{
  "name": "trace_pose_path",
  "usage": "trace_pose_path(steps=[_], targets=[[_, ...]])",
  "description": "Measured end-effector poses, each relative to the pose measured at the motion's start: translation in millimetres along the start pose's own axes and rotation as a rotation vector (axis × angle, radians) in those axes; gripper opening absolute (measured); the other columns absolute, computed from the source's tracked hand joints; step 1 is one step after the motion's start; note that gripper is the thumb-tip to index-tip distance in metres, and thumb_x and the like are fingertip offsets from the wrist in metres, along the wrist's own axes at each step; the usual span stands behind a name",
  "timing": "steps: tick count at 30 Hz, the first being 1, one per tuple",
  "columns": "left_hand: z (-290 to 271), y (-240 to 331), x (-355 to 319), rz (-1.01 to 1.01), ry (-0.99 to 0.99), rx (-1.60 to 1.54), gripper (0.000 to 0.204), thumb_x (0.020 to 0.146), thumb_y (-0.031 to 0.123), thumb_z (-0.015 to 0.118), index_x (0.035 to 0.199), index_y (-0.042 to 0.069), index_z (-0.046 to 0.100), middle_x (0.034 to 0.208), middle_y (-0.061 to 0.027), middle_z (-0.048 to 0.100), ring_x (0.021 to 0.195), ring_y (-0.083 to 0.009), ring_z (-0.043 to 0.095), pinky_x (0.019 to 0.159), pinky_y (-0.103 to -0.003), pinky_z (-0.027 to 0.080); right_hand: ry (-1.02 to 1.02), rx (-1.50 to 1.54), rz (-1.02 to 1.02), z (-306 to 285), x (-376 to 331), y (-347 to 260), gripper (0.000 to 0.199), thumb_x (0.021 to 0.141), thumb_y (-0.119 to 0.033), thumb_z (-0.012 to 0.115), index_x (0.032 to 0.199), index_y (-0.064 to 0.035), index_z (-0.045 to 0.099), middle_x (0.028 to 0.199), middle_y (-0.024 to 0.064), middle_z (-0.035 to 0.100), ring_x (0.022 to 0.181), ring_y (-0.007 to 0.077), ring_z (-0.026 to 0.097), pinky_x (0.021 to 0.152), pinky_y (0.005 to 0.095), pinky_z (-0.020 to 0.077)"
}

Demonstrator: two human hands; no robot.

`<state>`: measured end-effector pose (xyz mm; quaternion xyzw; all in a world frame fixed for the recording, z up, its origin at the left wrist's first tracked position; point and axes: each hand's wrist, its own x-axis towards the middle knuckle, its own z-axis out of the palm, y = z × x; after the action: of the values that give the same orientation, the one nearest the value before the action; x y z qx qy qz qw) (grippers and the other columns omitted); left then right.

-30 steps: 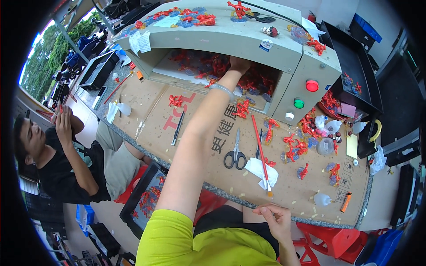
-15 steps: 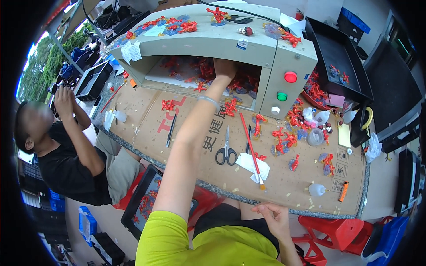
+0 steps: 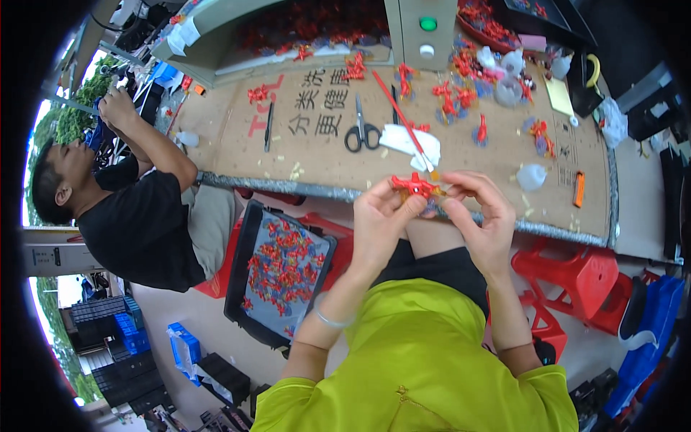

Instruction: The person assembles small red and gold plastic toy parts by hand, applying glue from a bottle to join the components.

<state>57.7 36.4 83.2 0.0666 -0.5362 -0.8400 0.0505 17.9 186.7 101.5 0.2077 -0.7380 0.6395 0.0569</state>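
Over the table's front edge, a small red plastic figure (image 3: 415,186) with translucent yellow and blue parts is held between both hands. My left hand (image 3: 380,225) pinches the figure between thumb and fingers. My right hand (image 3: 484,225) is closed at its right end, with thumb and fingertips on the yellowish part. Just beyond lie a red-handled brush (image 3: 403,115) and a white tissue (image 3: 403,142). Black-handled scissors (image 3: 361,133) rest to their left.
More red figures lie on the cardboard-covered table (image 3: 230,155) and inside the grey box-shaped machine (image 3: 421,50). A black tray (image 3: 237,277) of figures sits low on my left, near a seated co-worker (image 3: 137,223). Right are a white bottle (image 3: 531,176), an orange cutter (image 3: 579,189) and red stools (image 3: 568,277).
My left hand has come out of the machine's opening and back to the table's front edge with a red figure. My right hand has risen to meet it. The view has tilted downward.
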Motion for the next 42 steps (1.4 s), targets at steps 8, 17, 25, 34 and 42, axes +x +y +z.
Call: trace_pose_path(steps=[8, 17, 25, 34, 42], targets=[[-12, -43, -70, -0.236, -0.017, -0.276, 0.023, 0.088, 0.008, 0.061, 0.108, -0.005, 0.059, 0.101, -0.0109, 0.064, 0.089, -0.0181, 0.064, 0.072, -0.030, 0.056, -0.012, 0.009, 0.077, 7, -69, 23, 0.009, 0.080, -0.001, 0.064, 0.087, 0.0040, 0.067, 0.078, 0.0095, 0.065, 0.063, 0.0124, 0.060, 0.059, 0.0226, 0.0470], [-22, -66, -88, -0.357, -0.091, -0.322, 0.026, 0.089, 0.011, 0.058, 0.109, -0.006, 0.058, 0.101, -0.0168, 0.065, 0.087, -0.0255, 0.066, 0.069, -0.028, 0.056, 0.025, 0.094, 0.121, 5, -101, 34, 0.008, 0.084, -0.003, 0.062, 0.085, 0.0044, 0.066, 0.073, 0.0071, 0.061, 0.058, 0.0088, 0.056, 0.053, 0.0209, 0.0443], [-24, -83, -94, -0.363, -0.183, -0.476, 0.031, 0.089, 0.008, 0.058, 0.116, 0.001, 0.045, 0.105, -0.0176, 0.061, 0.089, -0.0280, 0.066, 0.059, -0.030, 0.058, 0.025, 0.231, 0.326, 8, -113, 34, 0.011, 0.084, -0.006, 0.063, 0.087, 0.0035, 0.067, 0.072, 0.0057, 0.061, 0.059, 0.0049, 0.056, 0.043, 0.0170, 0.0422], [-17, -91, -101, -0.145, -0.166, -0.258, 0.037, 0.090, 0.008, 0.057, 0.121, 0.008, 0.037, 0.104, -0.0171, 0.060, 0.093, -0.0293, 0.064, 0.057, -0.032, 0.060, 0.011, 0.438, 0.553, 10, -115, 41, 0.016, 0.088, -0.013, 0.061, 0.086, 0.0022, 0.066, 0.067, 0.0010, 0.060, 0.055, 0.0016, 0.053, 0.041, 0.0141, 0.0371], [-10, -84, -95, -0.175, -0.092, -0.254, 0.030, 0.089, 0.007, 0.058, 0.116, 0.001, 0.049, 0.096, -0.0149, 0.063, 0.083, -0.0334, 0.066, 0.060, -0.034, 0.061, 0.640, -0.144, 0.064, -35, -89, 69, 0.043, 0.082, -0.013, 0.067, 0.118, 0.0031, 0.051, 0.110, 0.0086, 0.057, 0.099, 0.0135, 0.051, 0.084, 0.0281, 0.0411]])
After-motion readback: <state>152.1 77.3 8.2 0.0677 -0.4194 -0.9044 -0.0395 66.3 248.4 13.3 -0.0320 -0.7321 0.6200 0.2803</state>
